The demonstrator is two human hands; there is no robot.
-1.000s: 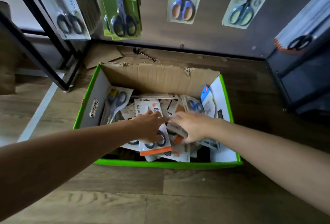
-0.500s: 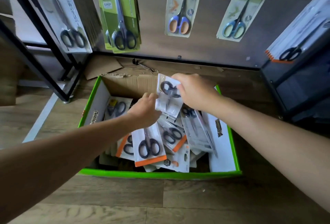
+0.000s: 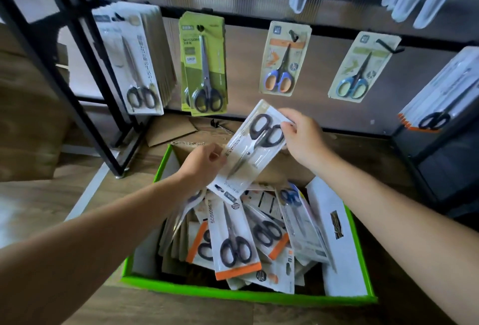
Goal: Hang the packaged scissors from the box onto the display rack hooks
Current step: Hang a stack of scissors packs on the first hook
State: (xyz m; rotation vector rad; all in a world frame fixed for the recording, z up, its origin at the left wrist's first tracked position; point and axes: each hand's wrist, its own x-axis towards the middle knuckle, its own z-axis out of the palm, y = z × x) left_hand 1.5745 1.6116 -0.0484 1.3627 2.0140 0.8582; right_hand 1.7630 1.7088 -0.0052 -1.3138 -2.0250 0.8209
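Above the far edge of the green box [image 3: 233, 294], we hold one pack of scissors [image 3: 252, 148] between both hands, the left hand [image 3: 204, 166] pinching its long edge and the right hand [image 3: 302, 138] pinching the handle end. A second ago we were down among the loose packs; now this one is clear, below the display rack hooks [image 3: 388, 45]. Handles up, it likely needs turning before joining the matching white stack [image 3: 134, 65] at the rack's left end.

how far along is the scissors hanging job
Done: several packs already hang on the rack hooks, like the green pack. In hand: the left hand and right hand hold one white pack above the box. Left: a heap of packs in the box, so plenty remains.
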